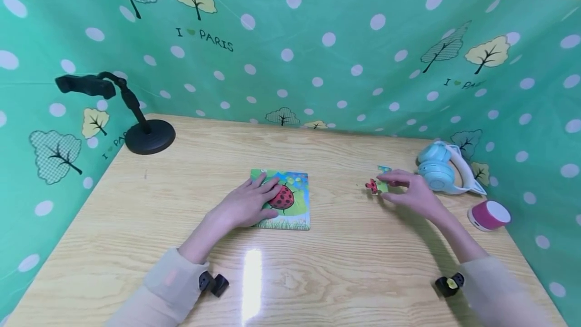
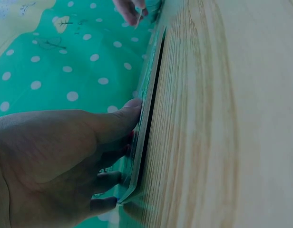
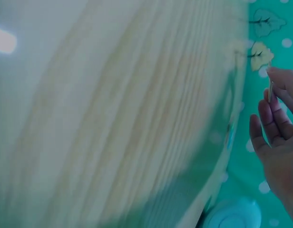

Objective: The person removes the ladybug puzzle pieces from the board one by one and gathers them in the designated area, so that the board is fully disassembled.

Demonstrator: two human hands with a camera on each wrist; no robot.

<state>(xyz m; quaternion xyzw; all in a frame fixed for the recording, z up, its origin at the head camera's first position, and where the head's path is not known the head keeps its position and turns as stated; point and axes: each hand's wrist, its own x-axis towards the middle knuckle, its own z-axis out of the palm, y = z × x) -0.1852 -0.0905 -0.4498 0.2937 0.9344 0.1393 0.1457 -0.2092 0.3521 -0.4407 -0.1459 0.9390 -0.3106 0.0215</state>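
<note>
A square ladybug puzzle (image 1: pixel 297 221) in a green and blue frame lies flat near the middle of the table. My left hand (image 1: pixel 248 203) rests on its left side with fingers spread and covers part of the picture. In the left wrist view the thumb and fingertips of that hand (image 2: pixel 65 152) touch the puzzle's surface. Off to the right, my right hand (image 1: pixel 415 193) pinches a small red and green jigsaw piece (image 1: pixel 374 186) between thumb and fingers. That piece shows edge-on in the right wrist view. A bluish jigsaw piece (image 1: pixel 384 169) lies just beyond the fingertips.
Light blue cat-ear headphones (image 1: pixel 437 171) lie at the right, with a pink and white cylinder (image 1: pixel 489 215) nearer to me. A black stand (image 1: pixel 150 137) occupies the back left corner. Green polka-dot cloth (image 1: pixel 281 72) hangs behind the wooden table (image 1: pixel 317 276).
</note>
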